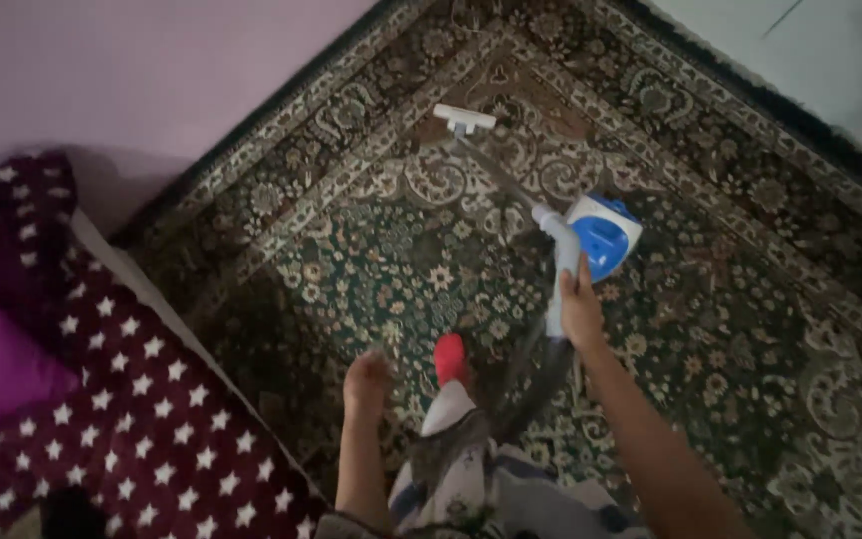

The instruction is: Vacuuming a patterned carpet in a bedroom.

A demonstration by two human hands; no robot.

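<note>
Right hand (581, 311) is wrapped closed around the grey handle (558, 289) of the blue-and-white vacuum (603, 236), angling its nozzle (465, 120) flat onto the patterned carpet (730, 329) ahead; left hand (366, 379) hangs free, loosely curled, holding nothing.

One vacuum cleaner (591, 235), one patterned rug (710, 150), two hands, one red sock (450, 357).

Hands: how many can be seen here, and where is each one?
2. The right hand grips the vacuum wand over the patterned carpet. The left hand hangs curled, holding nothing, beside the star-patterned bedding.
</note>
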